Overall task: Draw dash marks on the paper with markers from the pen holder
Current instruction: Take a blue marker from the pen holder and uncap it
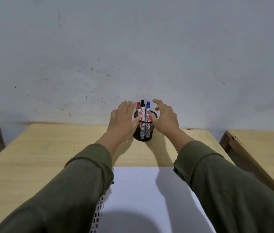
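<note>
The black mesh pen holder (142, 132) at the table's (49, 157) far edge is flanked by the left hand (122, 121) and right hand (164, 117), both spread and empty. One marker cap should be pinched and lifted straight while the holder is steadied.

A mesh pen holder (144, 132) stands at the far edge of the worktop (49, 148), against the wall (133, 47) at 12 o'clock, with three markers (143, 113) upright inside it. The left hand (122, 121) flanks the holder at 9 o'clock, the right hand (164, 118) at 3 o'clock. The paper (141, 190) lies at 6 o'clock, nearer the person, dash marks (99, 209) along its left edge.
</note>
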The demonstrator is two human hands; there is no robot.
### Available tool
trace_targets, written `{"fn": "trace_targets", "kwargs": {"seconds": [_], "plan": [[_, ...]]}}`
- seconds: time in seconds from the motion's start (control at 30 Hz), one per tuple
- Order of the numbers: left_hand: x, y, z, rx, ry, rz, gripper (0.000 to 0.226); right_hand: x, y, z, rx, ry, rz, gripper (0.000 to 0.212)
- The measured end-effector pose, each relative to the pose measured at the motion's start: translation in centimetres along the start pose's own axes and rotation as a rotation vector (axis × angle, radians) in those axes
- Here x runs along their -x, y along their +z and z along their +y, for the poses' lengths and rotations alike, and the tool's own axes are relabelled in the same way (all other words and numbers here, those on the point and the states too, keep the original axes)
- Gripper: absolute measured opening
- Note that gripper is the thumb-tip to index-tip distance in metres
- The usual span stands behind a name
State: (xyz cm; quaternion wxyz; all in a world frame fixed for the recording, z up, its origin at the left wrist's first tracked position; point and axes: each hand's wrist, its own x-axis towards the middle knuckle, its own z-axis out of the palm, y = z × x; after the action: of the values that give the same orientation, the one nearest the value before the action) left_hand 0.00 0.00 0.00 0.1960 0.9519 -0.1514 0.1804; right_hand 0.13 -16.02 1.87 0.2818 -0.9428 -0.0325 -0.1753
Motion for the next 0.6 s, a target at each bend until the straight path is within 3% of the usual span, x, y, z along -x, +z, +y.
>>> {"fn": "trace_targets", "kwargs": {"seconds": [0.6], "plan": [[-1.0, 2.6, -1.6, -0.04, 0.076, -0.13, 0.055, -4.6, 2.8, 1.6, -0.06, 0.003, -0.026, 0.045]]}}
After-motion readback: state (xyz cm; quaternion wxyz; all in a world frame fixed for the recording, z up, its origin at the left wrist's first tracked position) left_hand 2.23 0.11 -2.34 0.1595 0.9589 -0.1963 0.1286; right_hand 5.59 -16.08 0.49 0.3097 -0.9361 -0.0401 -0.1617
